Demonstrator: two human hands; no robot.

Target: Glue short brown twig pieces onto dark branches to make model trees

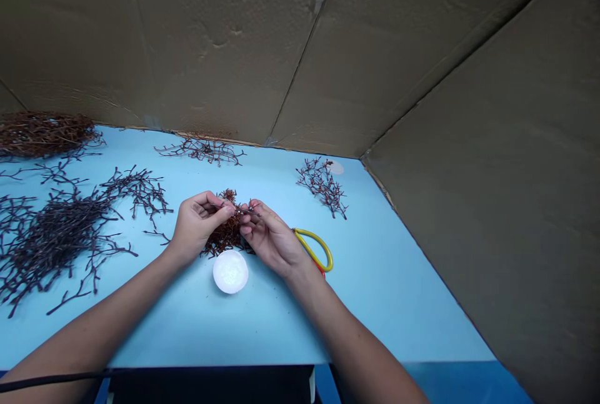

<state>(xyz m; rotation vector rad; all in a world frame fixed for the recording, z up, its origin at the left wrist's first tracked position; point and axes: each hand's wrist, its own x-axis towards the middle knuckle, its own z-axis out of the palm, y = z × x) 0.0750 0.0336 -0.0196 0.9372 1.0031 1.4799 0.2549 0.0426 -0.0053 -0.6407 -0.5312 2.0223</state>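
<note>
Between my two hands a thin dark twig (244,210) is held over a pile of short reddish-brown twig pieces (224,238). My left hand (200,219) pinches one end of it between thumb and fingers. At its other end my right hand (269,232) has its fingertips closed on the twig, palm turned partly up. Just below the pile stands a small white bowl (230,271) with something whitish in it. Scissors with yellow and red handles (323,251) lie beside my right wrist, their blades hidden beneath the hand.
A large heap of dark branched twigs (56,235) spreads over the left of the light blue table (389,291). Behind it sits a brown tangled bundle (44,134). Smaller twig clusters lie at the back (206,151) and right (323,185), near a white disc (335,167). Cardboard walls (210,47) enclose the table.
</note>
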